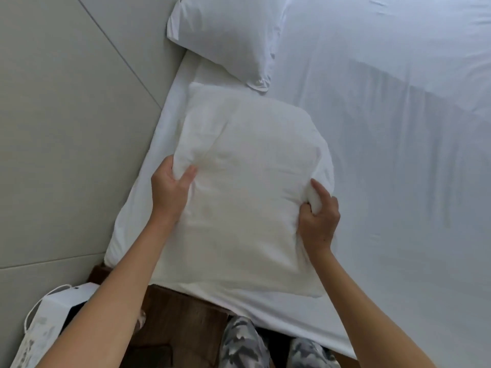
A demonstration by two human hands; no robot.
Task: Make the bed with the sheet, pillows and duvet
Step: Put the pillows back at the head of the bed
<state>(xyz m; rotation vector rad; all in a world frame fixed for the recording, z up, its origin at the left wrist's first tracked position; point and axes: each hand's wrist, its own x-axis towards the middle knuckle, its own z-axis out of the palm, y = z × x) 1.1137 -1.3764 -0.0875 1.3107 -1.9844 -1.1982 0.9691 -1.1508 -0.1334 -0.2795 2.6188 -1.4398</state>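
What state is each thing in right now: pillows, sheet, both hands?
Near pillow: lying on the sheet, gripped at both sides.
Far pillow: lying by the wall, untouched.
Sheet: spread over the mattress.
Left hand: grips near pillow.
Right hand: grips near pillow.

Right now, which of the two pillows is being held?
The near, cream-tinted pillow: the left hand and right hand grip its sides. The whiter far pillow lies untouched by the wall.

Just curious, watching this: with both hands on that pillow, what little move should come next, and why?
Probably slide the near pillow up toward the wall, beside the far pillow. The left hand and right hand grip its sides, and it overhangs the bed's near edge on the sheet.
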